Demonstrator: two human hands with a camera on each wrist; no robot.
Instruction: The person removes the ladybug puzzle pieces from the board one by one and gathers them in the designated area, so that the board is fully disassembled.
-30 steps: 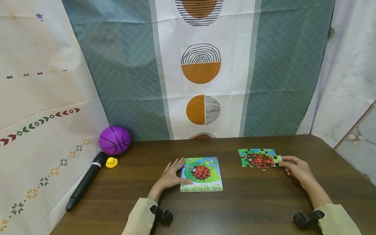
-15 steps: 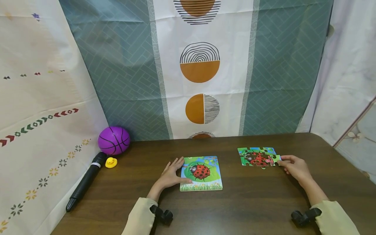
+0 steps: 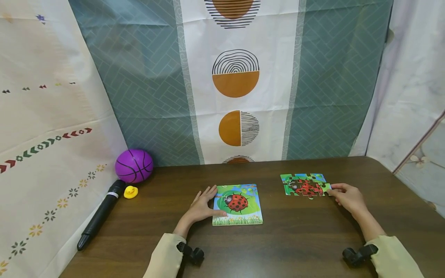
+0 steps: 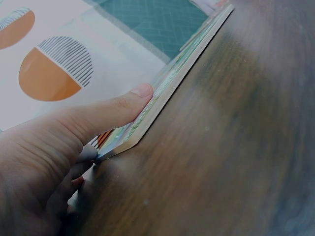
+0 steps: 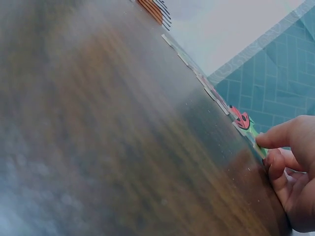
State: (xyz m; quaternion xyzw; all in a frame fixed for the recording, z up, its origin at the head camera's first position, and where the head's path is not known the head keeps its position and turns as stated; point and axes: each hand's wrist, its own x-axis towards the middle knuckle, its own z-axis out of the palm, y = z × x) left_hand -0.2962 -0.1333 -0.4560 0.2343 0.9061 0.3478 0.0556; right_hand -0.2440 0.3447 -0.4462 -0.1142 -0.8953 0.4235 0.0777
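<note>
At the middle of the table lies a square ladybug picture board [image 3: 237,204]. My left hand [image 3: 203,206] holds its left side, thumb on top and fingers at the edge; in the left wrist view the thumb [image 4: 120,109] lies across its surface. To the right is a partly joined ladybug jigsaw puzzle [image 3: 302,184]. My right hand [image 3: 349,197] pinches a puzzle piece [image 3: 326,187], green with a red part, at the puzzle's right side. In the right wrist view this puzzle piece [image 5: 242,119] stands tilted above the row. Whether it interlocks, I cannot tell.
At the left of the brown wooden table [image 3: 271,247] are a purple ball [image 3: 134,166], a yellow rubber duck [image 3: 130,192] and a thick black marker-shaped thing [image 3: 101,216]. A patterned curtain [image 3: 240,85] hangs behind the table.
The right hand has shifted slightly left with the puzzle piece, against the puzzle's right side. The piece's tilt has changed a little. The left hand keeps its place on the board.
</note>
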